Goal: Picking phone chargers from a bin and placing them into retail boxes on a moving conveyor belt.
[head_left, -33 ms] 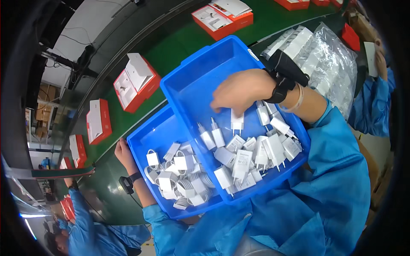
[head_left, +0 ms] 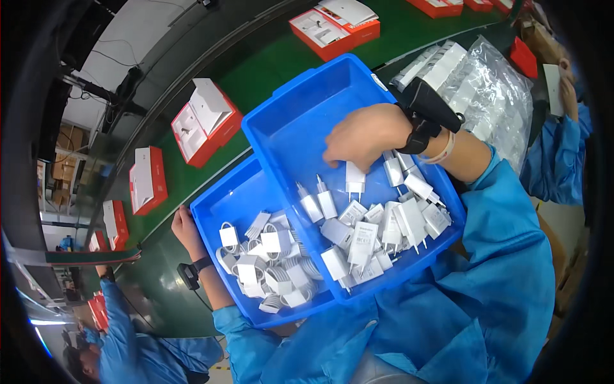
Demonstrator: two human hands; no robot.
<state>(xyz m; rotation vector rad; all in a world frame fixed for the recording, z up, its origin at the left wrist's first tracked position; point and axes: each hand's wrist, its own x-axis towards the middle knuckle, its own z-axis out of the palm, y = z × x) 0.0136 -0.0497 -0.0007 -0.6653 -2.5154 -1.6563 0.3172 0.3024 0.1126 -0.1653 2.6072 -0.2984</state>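
My left hand (head_left: 184,225) grips the outer left edge of a blue bin (head_left: 220,185), fingers bent over the rim. Coiled white cables (head_left: 278,281) fill its near half. A second blue bin (head_left: 268,105) overlaps it on the right, with white plug chargers (head_left: 364,240) heaped in its near part. Over that second bin, my right hand (head_left: 368,136) is closed with curled fingers. A white charger (head_left: 355,178) sticks out below these fingers, prongs toward me, its upper end covered by the hand.
Open red boxes (head_left: 208,128) with white inserts stand along the green belt (head_left: 256,70). A clear plastic bag (head_left: 492,96) and wrapped white packs lie at right. Other people in blue work at far right and lower left; one hand (head_left: 568,93) holds a white panel.
My right hand has shifted slightly right over the bin, and the charger below its fingers sits a touch farther away. My left hand stays on the rim.
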